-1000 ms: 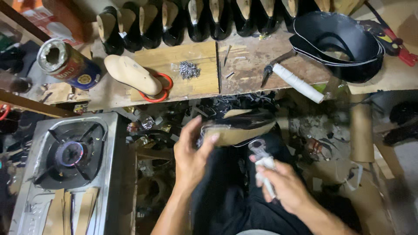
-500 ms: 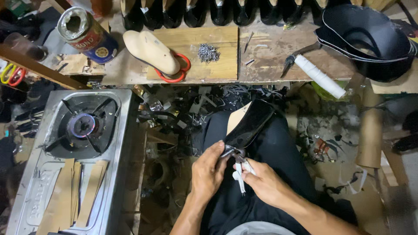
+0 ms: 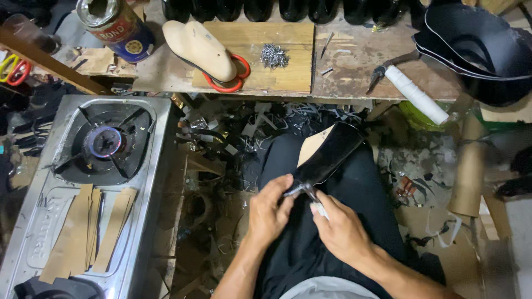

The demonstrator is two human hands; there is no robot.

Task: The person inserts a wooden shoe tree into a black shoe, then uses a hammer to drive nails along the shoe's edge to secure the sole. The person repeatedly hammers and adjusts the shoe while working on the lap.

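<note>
A black shoe upper stretched on a tan last (image 3: 327,152) lies across my lap, toe pointing away to the upper right. My left hand (image 3: 269,210) grips its near end, fingers curled around the black leather edge. My right hand (image 3: 338,230) holds a metal pincer tool with a white-wrapped handle (image 3: 313,199), its jaws biting the leather edge right beside my left fingers. Both hands meet over my dark trousers.
A wooden bench (image 3: 354,61) holds a bare tan last (image 3: 199,47) on red-handled scissors, a pile of small nails (image 3: 273,55), a white-handled tool (image 3: 413,91), a glue tin (image 3: 113,25) and black uppers (image 3: 482,50). A lit gas stove (image 3: 105,144) with cardboard strips stands left. Scraps litter the floor.
My hands came together from apart: the left hand took hold of the shoe's near end and the right brought the pincers onto its edge. The view shifted down and closer.
</note>
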